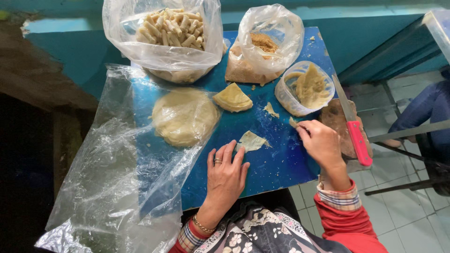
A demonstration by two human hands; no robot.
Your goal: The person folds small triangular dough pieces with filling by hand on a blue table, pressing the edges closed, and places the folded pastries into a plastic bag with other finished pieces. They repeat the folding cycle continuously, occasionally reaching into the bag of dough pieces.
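the left hand [226, 174] lies flat on the blue table [276, 164], fingers spread and open, their tips touching the edge of a small torn piece of thin dough [251, 140]. the right hand [322, 142] is curled, its fingertips pinched on a small scrap of dough [293, 122] just beside a clear plastic tub [286, 96] of pale paste. right of that hand a knife with a red handle [359, 142] rests across a brown lump wrapped in plastic [336, 121], not touched by either hand.

farther out on the table, a folded triangle of dough [233, 98] sits near the middle, with another scrap [270, 110] just to its right. a round stack of thin dough sheets [184, 117] lies under a clear plastic sheet [117, 178] on the left. at the far edge stand two open plastic bags: one holding pale rolled sticks [172, 27], the other brown crumbs [262, 43].
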